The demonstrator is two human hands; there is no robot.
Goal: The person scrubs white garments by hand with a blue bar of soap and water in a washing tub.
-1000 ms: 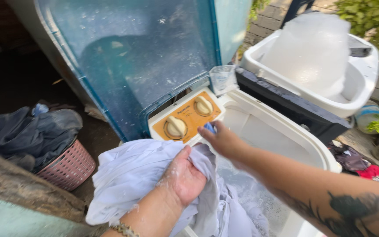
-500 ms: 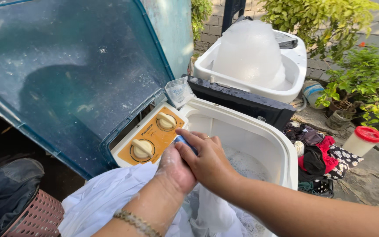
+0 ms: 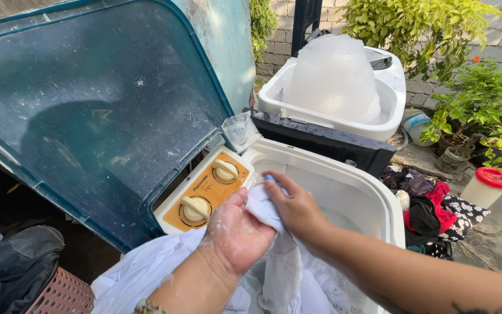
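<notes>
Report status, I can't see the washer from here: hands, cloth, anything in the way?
Left hand gripping white cloth. Right hand pinching its fold, small blue item at fingertips. Both over open washer tub. Nothing blocking.

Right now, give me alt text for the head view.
Two soapy hands, left and right, grip a wet white cloth over an open washer tub. Its blue lid stands raised beside two dials; a foam-filled basin sits behind.
</notes>
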